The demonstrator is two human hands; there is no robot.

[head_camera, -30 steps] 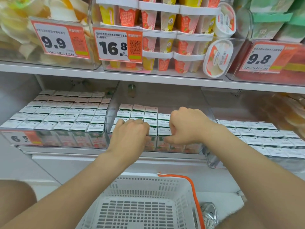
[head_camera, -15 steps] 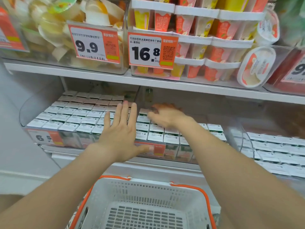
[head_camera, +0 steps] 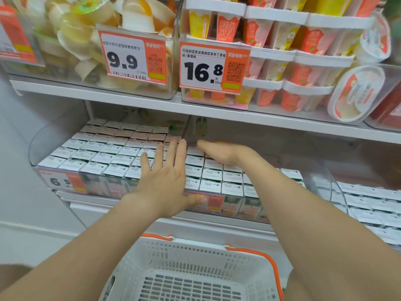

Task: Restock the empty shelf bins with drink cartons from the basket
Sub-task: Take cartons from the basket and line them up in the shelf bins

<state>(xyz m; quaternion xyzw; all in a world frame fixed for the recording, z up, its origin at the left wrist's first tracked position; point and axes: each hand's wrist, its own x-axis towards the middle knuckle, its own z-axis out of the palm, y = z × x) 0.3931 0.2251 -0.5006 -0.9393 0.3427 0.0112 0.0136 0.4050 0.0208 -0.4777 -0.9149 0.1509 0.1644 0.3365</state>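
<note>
Half a second ago your right hand (head_camera: pixel 223 152) was bent over the back cartons. Now it is stretched out flat above the back rows and holds nothing. Your left hand (head_camera: pixel 165 181) stays flat with its fingers spread. Its thumb presses the orange price tag (head_camera: pixel 217 203) on the front of the middle see-through plastic bin (head_camera: pixel 321 170).

That bin holds small white-topped drink cartons (head_camera: pixel 217 177), packed in neat rows. Their green and pink sides show through the front. The left see-through bin (head_camera: pixel 50 140) and the right see-through bin (head_camera: pixel 340 196) hold cartons like them. The white plastic basket with orange handles (head_camera: pixel 195 268) sits below your arms.
</note>
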